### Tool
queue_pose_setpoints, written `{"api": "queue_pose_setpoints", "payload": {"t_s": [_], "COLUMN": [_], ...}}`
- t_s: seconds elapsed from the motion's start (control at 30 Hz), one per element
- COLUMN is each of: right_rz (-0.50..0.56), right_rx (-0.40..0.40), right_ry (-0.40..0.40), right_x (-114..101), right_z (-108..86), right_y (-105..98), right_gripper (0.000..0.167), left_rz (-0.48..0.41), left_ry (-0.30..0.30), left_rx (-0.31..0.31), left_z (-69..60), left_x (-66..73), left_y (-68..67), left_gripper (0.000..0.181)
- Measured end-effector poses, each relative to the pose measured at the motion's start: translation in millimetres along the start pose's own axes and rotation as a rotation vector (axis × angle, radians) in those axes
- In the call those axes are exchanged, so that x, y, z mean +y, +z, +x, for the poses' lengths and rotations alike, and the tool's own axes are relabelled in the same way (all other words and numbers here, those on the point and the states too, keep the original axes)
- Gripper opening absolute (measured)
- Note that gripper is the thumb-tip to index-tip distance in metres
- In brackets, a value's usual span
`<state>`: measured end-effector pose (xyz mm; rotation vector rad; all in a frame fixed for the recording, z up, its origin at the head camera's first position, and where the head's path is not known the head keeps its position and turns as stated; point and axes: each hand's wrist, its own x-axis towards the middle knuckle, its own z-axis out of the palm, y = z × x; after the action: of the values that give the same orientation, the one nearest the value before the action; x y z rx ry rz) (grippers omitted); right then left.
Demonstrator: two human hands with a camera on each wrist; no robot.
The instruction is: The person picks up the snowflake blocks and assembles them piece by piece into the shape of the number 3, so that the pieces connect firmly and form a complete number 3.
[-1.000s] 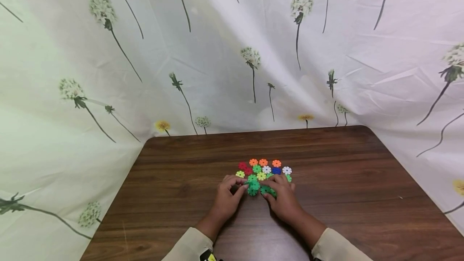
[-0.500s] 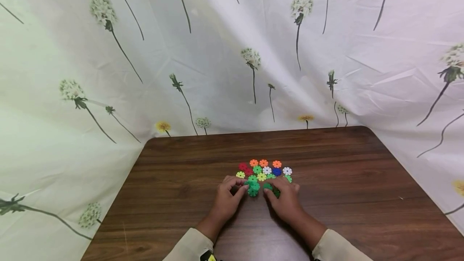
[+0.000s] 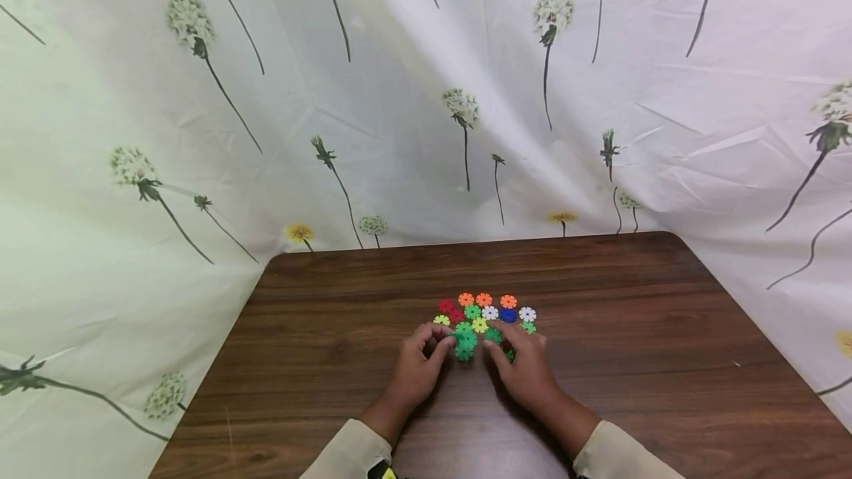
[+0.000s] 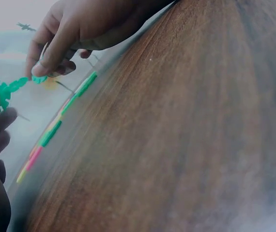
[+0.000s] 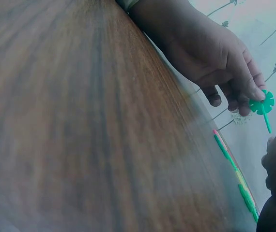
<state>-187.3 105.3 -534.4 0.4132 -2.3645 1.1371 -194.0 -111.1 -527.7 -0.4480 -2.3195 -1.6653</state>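
Note:
My left hand [image 3: 414, 367] pinches two interlocked green notched discs [image 3: 467, 339] between thumb and fingertips, held above the table. The right wrist view shows one green disc [image 5: 263, 103] face-on with a second set edge-on into it. Just to the right, my right hand [image 3: 524, 362] pinches a single green notched disc [image 3: 492, 335] between thumb and forefinger. A small gap separates it from the joined pair in the left wrist view, where that single disc [image 4: 39, 79] is partly covered by fingers. Another green disc is partly visible beneath my right hand.
Beyond the hands, several loose discs lie flat on the brown wooden table [image 3: 319, 361]: orange [image 3: 509, 301], red [image 3: 455, 315], white [image 3: 528, 313], blue [image 3: 508, 315], yellow [image 3: 441, 321] and green [image 3: 472, 311]. A curtain [image 3: 413, 131] with dandelion prints hangs behind.
My right hand has drawn slightly right, away from the joined discs, and its green disc has turned and risen a little. My left hand has barely moved.

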Motion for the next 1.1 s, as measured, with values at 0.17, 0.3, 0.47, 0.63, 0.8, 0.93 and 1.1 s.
{"api": "queue_pose_setpoints", "payload": {"t_s": [0.17, 0.3, 0.47, 0.63, 0.8, 0.93, 1.1], "right_rz": [-0.007, 0.002, 0.003, 0.022, 0.051, 0.052, 0.051], "right_rx": [0.020, 0.030, 0.028, 0.025, 0.017, 0.010, -0.010], "right_ry": [-0.055, -0.079, -0.108, -0.159, -0.184, -0.192, -0.216], "right_x": [-0.2, 0.4, 1.6, 1.9, 0.6, -0.1, 0.4], "right_z": [-0.3, -1.0, -1.6, -2.3, -2.6, -2.6, -2.9], "right_y": [0.0, -0.1, 0.3, 0.5, 0.7, -0.4, -2.1], "right_gripper": [0.043, 0.048, 0.051, 0.049, 0.045, 0.044, 0.043], "left_rz": [-0.027, -0.017, -0.002, -0.006, -0.023, -0.023, -0.014], "left_ry": [-0.028, -0.020, -0.017, -0.009, 0.027, 0.054, 0.043], "left_rx": [-0.021, -0.038, -0.041, -0.044, -0.058, -0.065, -0.085], "left_z": [0.4, 0.6, 0.2, -1.2, -1.8, -1.9, -2.1], "left_x": [1.0, 0.2, 0.1, 1.8, 2.2, 1.8, 2.0], "left_y": [-0.6, -0.8, 0.2, 0.8, 0.5, 0.8, 0.0], "left_gripper": [0.005, 0.006, 0.008, 0.011, 0.010, 0.008, 0.006]}}
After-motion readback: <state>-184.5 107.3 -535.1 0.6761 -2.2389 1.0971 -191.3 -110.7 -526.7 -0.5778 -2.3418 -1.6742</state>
